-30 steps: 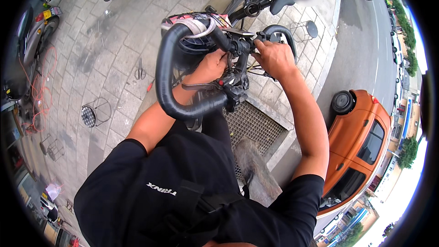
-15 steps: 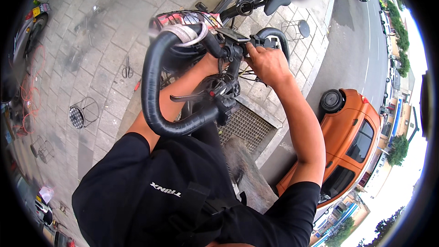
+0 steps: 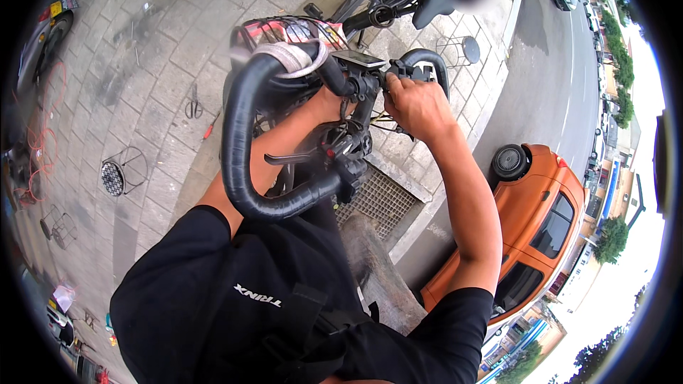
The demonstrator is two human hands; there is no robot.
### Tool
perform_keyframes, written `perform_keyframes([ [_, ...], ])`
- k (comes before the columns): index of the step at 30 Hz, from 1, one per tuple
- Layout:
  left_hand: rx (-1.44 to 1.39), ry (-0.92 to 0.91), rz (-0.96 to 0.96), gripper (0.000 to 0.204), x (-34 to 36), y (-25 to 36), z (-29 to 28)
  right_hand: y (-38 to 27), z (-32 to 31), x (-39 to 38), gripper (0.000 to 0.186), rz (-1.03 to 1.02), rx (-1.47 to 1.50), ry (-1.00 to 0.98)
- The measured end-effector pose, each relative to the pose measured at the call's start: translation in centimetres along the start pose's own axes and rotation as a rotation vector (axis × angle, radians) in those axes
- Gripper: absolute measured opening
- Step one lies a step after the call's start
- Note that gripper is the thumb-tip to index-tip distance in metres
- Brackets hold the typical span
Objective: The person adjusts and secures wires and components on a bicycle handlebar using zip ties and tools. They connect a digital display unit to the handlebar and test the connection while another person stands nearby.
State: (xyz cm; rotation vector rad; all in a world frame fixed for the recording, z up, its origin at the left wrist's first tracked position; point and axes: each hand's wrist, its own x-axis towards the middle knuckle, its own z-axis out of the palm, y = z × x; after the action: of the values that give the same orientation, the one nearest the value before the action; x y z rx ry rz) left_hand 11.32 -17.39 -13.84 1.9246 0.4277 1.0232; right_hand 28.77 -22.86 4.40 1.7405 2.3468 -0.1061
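In front of my chest stands a black, tape-wrapped curved handlebar (image 3: 238, 128) with a brake lever (image 3: 288, 159) on its near side. A pale cloth-like wrap (image 3: 284, 58) is looped over its far left bend. A flat phone-like device (image 3: 359, 59) sits on top by the stem. My left hand (image 3: 329, 105) reaches under the bar to the stem area; its fingers are hidden. My right hand (image 3: 416, 105) is closed, thumb and fingers curled at a black fitting (image 3: 409, 71) right of the device. What they pinch is covered.
Another bicycle's saddle (image 3: 432, 6) and a partly seen person stand beyond. Scissors (image 3: 193, 105), a red-handled tool (image 3: 209, 129) and a wire-legged stool (image 3: 114, 178) are on the paving at left. Below the bar is a floor grate (image 3: 380, 203). An orange car (image 3: 530, 231) stands at right.
The handlebar and the device on it have turned or tilted slightly. Both hands stay at nearly the same places, and the whole view has shifted a little.
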Motion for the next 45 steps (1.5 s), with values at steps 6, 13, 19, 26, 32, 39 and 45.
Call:
perform_keyframes([
  [6,-0.083,-0.002,-0.046,0.038,-0.4,-0.6,0.4,-0.4,-0.6,0.4,0.028,0.076,0.066,-0.04],
  [13,-0.095,-0.076,-0.086,0.04,-0.5,0.0,0.1,-1.4,1.6,-0.9,0.024,0.077,-0.043,0.211],
  [19,-0.126,-0.065,-0.057,0.04,0.1,0.7,-0.6,-1.2,1.8,-0.7,0.029,-0.001,-0.135,0.214],
  [26,-0.116,-0.056,-0.083,0.043,-0.3,0.0,-0.4,-2.0,2.4,-0.5,0.03,-0.015,-0.281,0.246],
  [32,-0.144,-0.03,-0.07,0.035,-0.8,-1.4,0.5,-0.7,2.5,-0.7,0.021,-0.054,-0.19,0.147],
  [39,-0.154,-0.027,-0.075,0.039,-0.1,0.2,-0.1,0.3,-0.6,-2.0,0.019,0.311,0.574,0.337],
  [45,-0.103,-0.086,0.023,0.031,-0.5,-3.7,0.8,0.5,0.8,-5.4,0.027,0.677,0.88,0.514],
])
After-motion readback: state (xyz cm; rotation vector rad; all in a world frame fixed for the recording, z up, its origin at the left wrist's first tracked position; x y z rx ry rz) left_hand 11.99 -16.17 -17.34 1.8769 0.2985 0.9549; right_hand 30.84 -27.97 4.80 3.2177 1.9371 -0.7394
